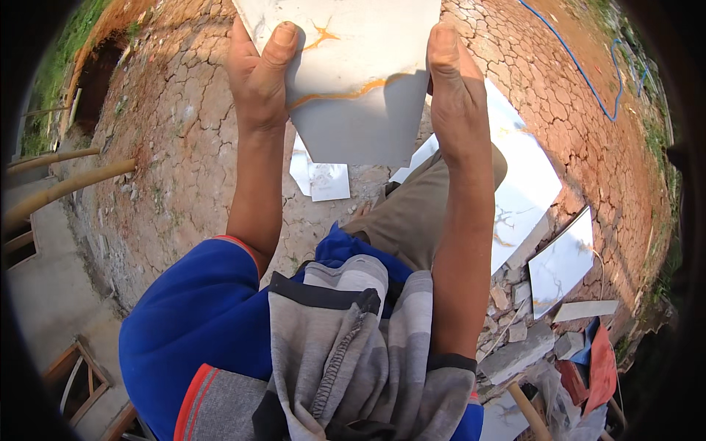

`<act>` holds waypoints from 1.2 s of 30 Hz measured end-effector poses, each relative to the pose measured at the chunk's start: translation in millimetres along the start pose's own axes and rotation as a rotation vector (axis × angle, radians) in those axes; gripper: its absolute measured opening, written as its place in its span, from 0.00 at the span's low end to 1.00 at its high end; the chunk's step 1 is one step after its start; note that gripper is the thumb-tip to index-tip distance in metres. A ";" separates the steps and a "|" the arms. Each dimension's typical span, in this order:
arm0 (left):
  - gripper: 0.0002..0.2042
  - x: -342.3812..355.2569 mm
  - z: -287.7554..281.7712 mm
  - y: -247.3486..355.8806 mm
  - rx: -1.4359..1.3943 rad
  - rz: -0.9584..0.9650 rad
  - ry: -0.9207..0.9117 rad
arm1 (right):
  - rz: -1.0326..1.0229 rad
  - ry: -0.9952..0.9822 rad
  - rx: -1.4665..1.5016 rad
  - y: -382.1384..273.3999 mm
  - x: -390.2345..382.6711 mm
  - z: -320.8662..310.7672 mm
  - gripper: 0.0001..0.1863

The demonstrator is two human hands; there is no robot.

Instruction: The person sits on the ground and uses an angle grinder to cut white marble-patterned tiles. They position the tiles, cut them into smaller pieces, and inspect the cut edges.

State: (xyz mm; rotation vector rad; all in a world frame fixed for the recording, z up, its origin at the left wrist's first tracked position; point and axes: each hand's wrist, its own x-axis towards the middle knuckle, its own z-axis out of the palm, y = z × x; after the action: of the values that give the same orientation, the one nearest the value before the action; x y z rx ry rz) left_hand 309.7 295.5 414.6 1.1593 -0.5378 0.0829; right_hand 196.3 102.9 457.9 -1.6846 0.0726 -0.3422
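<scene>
Both hands hold up a white tile with orange and grey veins, its lower part in shadow and its top beyond the picture's edge. My left hand grips the left edge, thumb on the face. On the opposite edge, my right hand has its thumb lying along the face; the fingers of both hands are mostly hidden behind. Below the tile, small white tile pieces lie on the ground. Larger white tiles lie to the right, beyond my right forearm and my leg.
Dry cracked earth surrounds me. At right, a veined tile piece leans near broken grey rubble and a red sheet-like scrap. A blue hose curves at far right. Bamboo poles jut in at left above a concrete strip.
</scene>
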 end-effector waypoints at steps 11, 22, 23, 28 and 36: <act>0.30 35.8 67.9 -40.3 -0.342 -0.098 -0.005 | 0.626 0.150 -0.147 65.6 -215.6 -21.1 0.28; 0.30 38.1 266.4 -22.1 -0.980 -0.210 -0.585 | -0.218 0.875 0.140 -40.8 -172.2 -143.7 0.44; 0.30 30.4 277.9 -27.7 -1.015 -0.263 -0.619 | -0.270 0.821 0.183 -47.3 -176.3 -145.0 0.39; 0.29 -29.7 302.8 -76.1 -0.866 -0.562 -0.562 | 0.114 1.132 -0.135 1.8 -211.9 -123.6 0.19; 0.27 -117.2 294.9 -155.0 -0.684 -0.944 -0.546 | 0.394 1.405 -0.352 104.9 -303.7 -74.2 0.18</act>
State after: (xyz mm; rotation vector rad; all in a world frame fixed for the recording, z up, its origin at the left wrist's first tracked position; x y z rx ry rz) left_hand 153.0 -5.3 316.4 0.6451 -0.3887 -1.1715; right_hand -97.0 90.4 307.8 -1.4025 1.5348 -1.1882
